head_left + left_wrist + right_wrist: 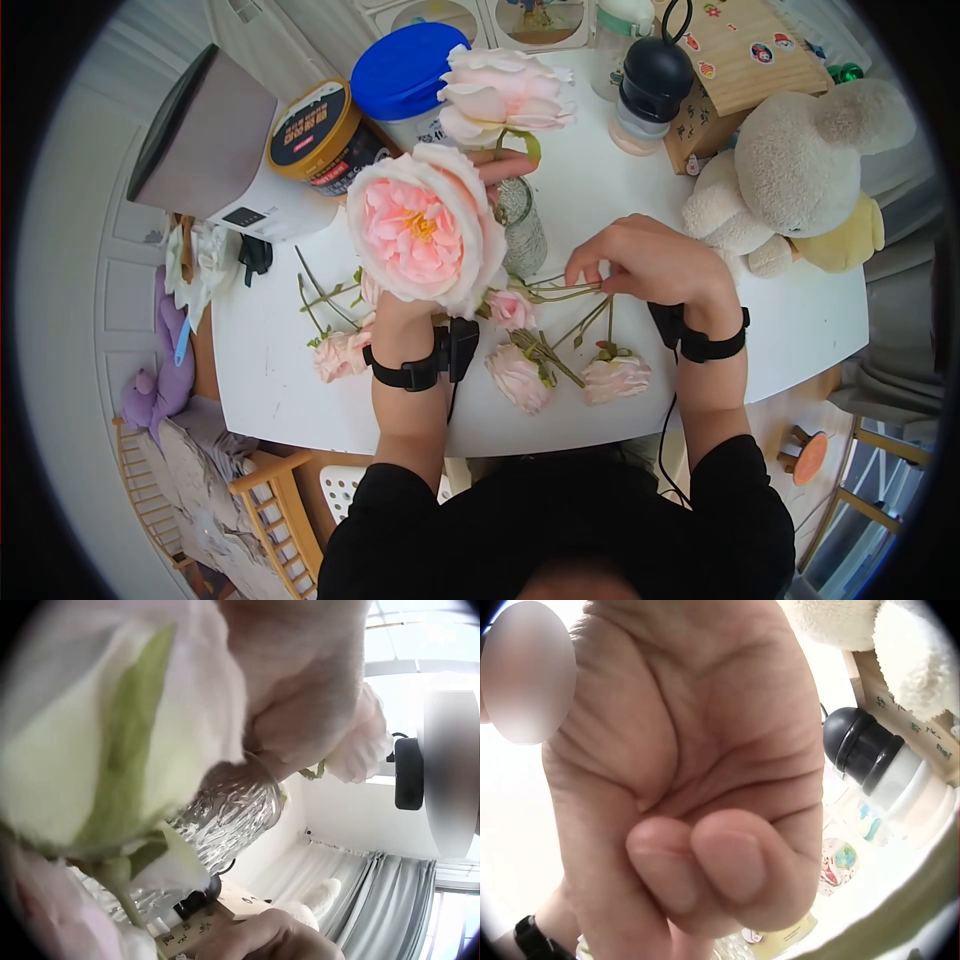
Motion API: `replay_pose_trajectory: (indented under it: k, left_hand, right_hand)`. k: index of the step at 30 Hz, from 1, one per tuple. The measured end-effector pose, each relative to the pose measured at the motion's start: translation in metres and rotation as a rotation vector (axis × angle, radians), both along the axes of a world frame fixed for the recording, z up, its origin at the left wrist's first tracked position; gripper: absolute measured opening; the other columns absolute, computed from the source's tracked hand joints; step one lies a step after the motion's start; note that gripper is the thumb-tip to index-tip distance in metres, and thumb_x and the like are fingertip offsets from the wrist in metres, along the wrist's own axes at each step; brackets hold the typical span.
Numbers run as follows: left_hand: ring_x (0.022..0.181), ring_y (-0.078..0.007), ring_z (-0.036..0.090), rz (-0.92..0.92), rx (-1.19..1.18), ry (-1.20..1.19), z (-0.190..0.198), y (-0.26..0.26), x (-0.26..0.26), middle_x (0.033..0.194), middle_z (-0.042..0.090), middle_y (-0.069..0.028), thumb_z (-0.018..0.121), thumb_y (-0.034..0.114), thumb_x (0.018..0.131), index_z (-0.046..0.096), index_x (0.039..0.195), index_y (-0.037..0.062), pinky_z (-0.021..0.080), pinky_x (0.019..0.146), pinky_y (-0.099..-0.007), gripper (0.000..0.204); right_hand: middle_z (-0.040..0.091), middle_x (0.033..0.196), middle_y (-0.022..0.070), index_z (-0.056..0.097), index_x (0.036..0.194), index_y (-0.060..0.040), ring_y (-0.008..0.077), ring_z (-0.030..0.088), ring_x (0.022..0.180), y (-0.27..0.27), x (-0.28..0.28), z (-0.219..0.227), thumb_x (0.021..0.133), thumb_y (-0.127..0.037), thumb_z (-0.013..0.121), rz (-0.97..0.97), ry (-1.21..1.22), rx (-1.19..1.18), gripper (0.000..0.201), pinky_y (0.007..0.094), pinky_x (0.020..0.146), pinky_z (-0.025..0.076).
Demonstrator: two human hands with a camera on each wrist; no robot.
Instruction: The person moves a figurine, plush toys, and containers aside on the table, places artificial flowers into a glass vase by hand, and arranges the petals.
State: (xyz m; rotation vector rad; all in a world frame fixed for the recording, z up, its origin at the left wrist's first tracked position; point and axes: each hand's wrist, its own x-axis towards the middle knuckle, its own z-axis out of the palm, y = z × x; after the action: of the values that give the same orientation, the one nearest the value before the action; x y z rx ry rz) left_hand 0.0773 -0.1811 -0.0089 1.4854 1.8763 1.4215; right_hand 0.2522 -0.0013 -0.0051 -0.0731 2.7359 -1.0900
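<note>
A textured glass vase [525, 235] stands on the table, with my left hand [510, 168] at its neck. The left wrist view shows that hand curled at the vase's rim [262, 776]. A large pink rose [425, 225] hides much of the hand and wrist; a paler rose [505, 92] rises above the fingers. My right hand [655, 260] pinches thin green stems [570, 290] just right of the vase, its fingers curled in the right wrist view. A small pink rose [512, 309] lies at the stems' left end.
More cut roses [520, 378] lie along the table's front and left. Behind stand a blue-lidded tub [410, 70], a dark-lidded tub [325, 130] and a grey-white bin [215, 140]. A black-topped bottle [655, 80], wooden box [750, 60] and plush toy [800, 165] occupy the right.
</note>
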Motion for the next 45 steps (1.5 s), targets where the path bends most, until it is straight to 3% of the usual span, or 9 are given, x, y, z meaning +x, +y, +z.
replay_pose_trajectory:
  k: [7,8,11,14,18,21,26,33,45]
  left_hand:
    - [0.113,-0.0202,0.054,-0.018,0.105,0.104,-0.002,0.006,-0.005,0.122,0.061,-0.0088,0.048,0.006,0.098,0.064,0.119,0.0014,0.038,0.100,-0.0305,0.027]
    - [0.114,-0.0200,0.053,-0.035,0.113,0.095,-0.004,0.006,-0.006,0.123,0.059,-0.0099,0.046,0.009,0.099,0.063,0.121,0.0001,0.037,0.101,-0.0307,0.029]
    - [0.112,-0.0254,0.059,-0.064,0.167,-0.070,-0.006,0.005,-0.006,0.119,0.064,-0.0116,0.051,0.010,0.099,0.063,0.121,0.0045,0.043,0.098,-0.0364,0.026]
    - [0.108,-0.0231,0.058,-0.049,0.204,-0.054,-0.010,0.009,-0.006,0.114,0.065,-0.0099,0.050,0.014,0.100,0.063,0.120,0.0034,0.042,0.098,-0.0347,0.026]
    - [0.113,-0.0209,0.054,-0.055,0.188,-0.146,-0.012,0.010,-0.006,0.117,0.061,-0.0107,0.046,0.011,0.099,0.061,0.123,-0.0002,0.036,0.103,-0.0331,0.030]
    - [0.115,-0.0204,0.052,-0.027,0.185,-0.188,-0.013,0.011,-0.001,0.120,0.059,-0.0117,0.044,0.009,0.098,0.060,0.124,-0.0019,0.034,0.105,-0.0331,0.032]
    - [0.118,-0.0212,0.052,-0.015,0.195,-0.153,-0.009,0.022,0.024,0.126,0.057,-0.0120,0.044,0.010,0.100,0.060,0.126,0.0001,0.035,0.105,-0.0336,0.032]
    - [0.119,-0.0211,0.052,-0.092,0.236,-0.363,-0.016,0.024,0.028,0.127,0.058,-0.0104,0.047,0.009,0.099,0.062,0.124,0.0038,0.038,0.102,-0.0325,0.029]
    - [0.115,-0.0193,0.056,-0.030,0.185,-0.420,-0.020,0.022,0.028,0.124,0.061,-0.0115,0.050,0.005,0.096,0.065,0.119,0.0014,0.043,0.100,-0.0311,0.027]
  right_hand:
    - [0.066,0.082,0.0064,0.074,0.098,-0.0075,0.0217,0.058,0.070,0.034,0.036,0.008,0.073,0.007,0.065,-0.131,0.170,-0.188,0.030,0.0331,0.060,0.043]
    - [0.065,0.081,0.0037,0.074,0.098,-0.0065,0.0135,0.054,0.066,0.038,0.041,0.012,0.072,0.008,0.065,-0.109,0.171,-0.253,0.031,0.0284,0.057,0.038]
    - [0.064,0.082,0.0002,0.073,0.099,-0.0037,0.0067,0.050,0.065,0.046,0.050,0.015,0.072,0.007,0.067,-0.179,0.286,-0.337,0.029,0.0261,0.055,0.035]
    - [0.062,0.086,0.0008,0.068,0.107,0.0003,0.0040,0.050,0.067,0.043,0.041,-0.001,0.076,0.006,0.068,-0.292,0.610,-0.730,0.031,0.0227,0.056,0.036]
    - [0.060,0.094,0.0069,0.057,0.117,0.0046,0.0094,0.056,0.078,0.021,0.021,0.014,0.085,0.002,0.066,-0.345,0.708,-0.982,0.033,0.0218,0.068,0.047]
    - [0.060,0.099,0.0078,0.057,0.111,0.0035,0.0121,0.058,0.087,0.002,-0.002,0.006,0.085,0.003,0.066,-0.366,0.883,-1.093,0.027,0.0250,0.076,0.050]
    - [0.063,0.102,0.0077,0.061,0.102,0.0014,0.0146,0.060,0.096,-0.025,-0.016,0.002,0.089,0.000,0.064,-0.338,0.994,-0.983,0.014,0.0302,0.085,0.050]
    - [0.066,0.096,0.0069,0.069,0.091,-0.0006,0.0238,0.062,0.094,-0.011,-0.012,0.012,0.077,0.002,0.070,-0.190,0.936,-0.245,0.014,0.0362,0.086,0.047]
    - [0.057,0.081,0.0040,0.073,0.095,-0.0059,0.0162,0.052,0.076,-0.023,-0.017,0.003,0.078,-0.003,0.074,-0.412,0.774,-0.159,0.017,0.0268,0.069,0.040]
